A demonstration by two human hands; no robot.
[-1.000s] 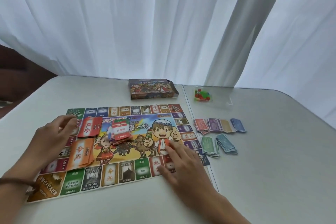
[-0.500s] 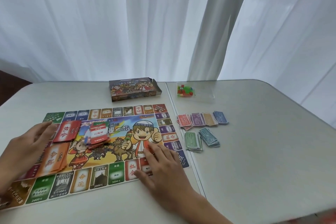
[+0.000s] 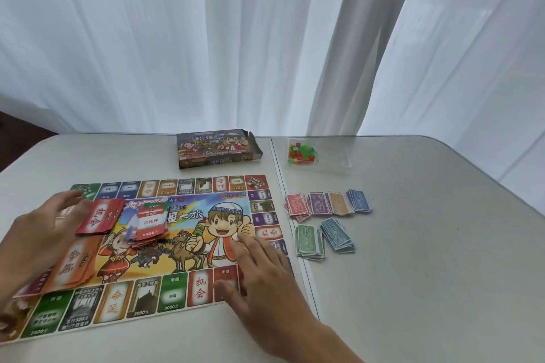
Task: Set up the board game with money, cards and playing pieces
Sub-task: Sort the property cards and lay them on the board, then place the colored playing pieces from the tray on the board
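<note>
The game board point(image 3: 174, 292) lies flat on the left half of the table point(image 3: 427, 259). The right hand point(image 3: 265, 271) presses on the board's near right corner, fingers straight and spread, holding nothing. The left hand point(image 3: 38, 233) hovers loosely open over the board's left edge, just beside the red card deck point(image 3: 100, 216). An orange card deck point(image 3: 73, 262) lies nearer. Money stacks point(image 3: 324, 215) sit right of the board, with the bag of pieces point(image 3: 303, 153) and the box point(image 3: 216, 149) farther back.

1. Sheer white curtains point(image 3: 147, 38) hang in soft folds across the whole back, with daylight glowing through them.
2. One thicker gathered fold point(image 3: 354, 68) drops behind the table's far edge.
3. The pale grey table point(image 3: 427, 259) has rounded far corners and a seam point(image 3: 280, 174) running from its far edge towards the near edge.
4. A dark brown surface point(image 3: 20, 132) shows past the far left corner.
</note>
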